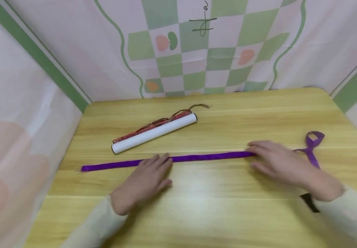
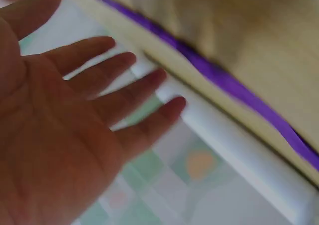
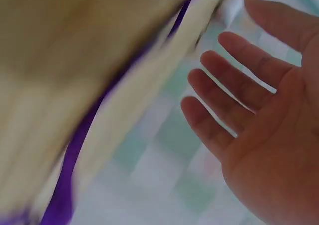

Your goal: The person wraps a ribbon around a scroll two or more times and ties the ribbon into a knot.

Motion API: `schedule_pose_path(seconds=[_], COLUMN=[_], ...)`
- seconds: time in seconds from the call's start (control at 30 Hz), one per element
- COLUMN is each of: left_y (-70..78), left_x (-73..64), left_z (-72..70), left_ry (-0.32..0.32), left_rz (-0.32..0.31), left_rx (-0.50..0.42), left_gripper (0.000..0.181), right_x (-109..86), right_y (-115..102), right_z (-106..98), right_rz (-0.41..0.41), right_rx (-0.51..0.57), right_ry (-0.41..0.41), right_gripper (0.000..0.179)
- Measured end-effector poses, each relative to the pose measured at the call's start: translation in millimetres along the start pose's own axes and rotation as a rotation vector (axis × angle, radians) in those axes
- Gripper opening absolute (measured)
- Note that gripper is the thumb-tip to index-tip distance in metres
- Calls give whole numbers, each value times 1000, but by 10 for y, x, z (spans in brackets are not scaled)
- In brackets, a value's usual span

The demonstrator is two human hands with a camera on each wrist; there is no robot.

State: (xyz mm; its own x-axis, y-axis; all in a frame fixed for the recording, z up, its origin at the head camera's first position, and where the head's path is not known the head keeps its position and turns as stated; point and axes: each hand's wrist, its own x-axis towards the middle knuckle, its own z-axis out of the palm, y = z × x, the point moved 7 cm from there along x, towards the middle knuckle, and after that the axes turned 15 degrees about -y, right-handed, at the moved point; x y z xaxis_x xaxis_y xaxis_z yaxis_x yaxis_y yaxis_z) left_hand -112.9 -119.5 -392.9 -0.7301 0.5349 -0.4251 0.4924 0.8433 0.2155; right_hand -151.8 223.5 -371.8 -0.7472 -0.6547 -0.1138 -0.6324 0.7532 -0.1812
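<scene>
A long purple ribbon [image 1: 209, 157] lies nearly straight across the wooden table, with its right end folded into a loop. My left hand [image 1: 147, 181] is over the ribbon left of its middle, and its fingers overlap the strip in the head view. Fairly straight, spread fingers show on the left hand [image 2: 75, 120], holding nothing. Further right, my right hand [image 1: 280, 163] is over the ribbon near the loop, slightly blurred. From the right wrist, the right hand [image 3: 259, 100] has extended fingers and a bare palm, while the ribbon [image 3: 82, 135] runs beyond the fingertips.
Behind the ribbon lies a white roll [image 1: 155, 133] with dark-edged ends. Against its far side is a red patterned strip [image 1: 128, 136] with a brown cord [image 1: 178, 113]. A small black piece [image 1: 309, 202] shows beside the right sleeve. Printed cloth [image 1: 197, 62] hangs behind the table.
</scene>
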Motion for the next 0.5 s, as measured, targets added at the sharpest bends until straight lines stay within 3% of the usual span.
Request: schedule_pose_path(seconds=[0.07, 0.2, 0.33, 0.5], left_y=[150, 326, 322, 220], left_x=[159, 337, 356, 272], left_z=[76, 151, 177, 191], left_ry=[-66, -82, -61, -28], left_rz=[-8, -11, -40, -60], left_rx=[27, 134, 187, 160], left_gripper=[67, 64, 64, 64], right_x=[154, 337, 360, 291], right_y=[-271, -620, -644, -531], right_z=[136, 303, 298, 283], right_rz=[-30, -110, -80, -33], right_rx=[28, -7, -17, 20], right_ry=[-92, -153, -135, -153], right_gripper=[54, 58, 55, 53])
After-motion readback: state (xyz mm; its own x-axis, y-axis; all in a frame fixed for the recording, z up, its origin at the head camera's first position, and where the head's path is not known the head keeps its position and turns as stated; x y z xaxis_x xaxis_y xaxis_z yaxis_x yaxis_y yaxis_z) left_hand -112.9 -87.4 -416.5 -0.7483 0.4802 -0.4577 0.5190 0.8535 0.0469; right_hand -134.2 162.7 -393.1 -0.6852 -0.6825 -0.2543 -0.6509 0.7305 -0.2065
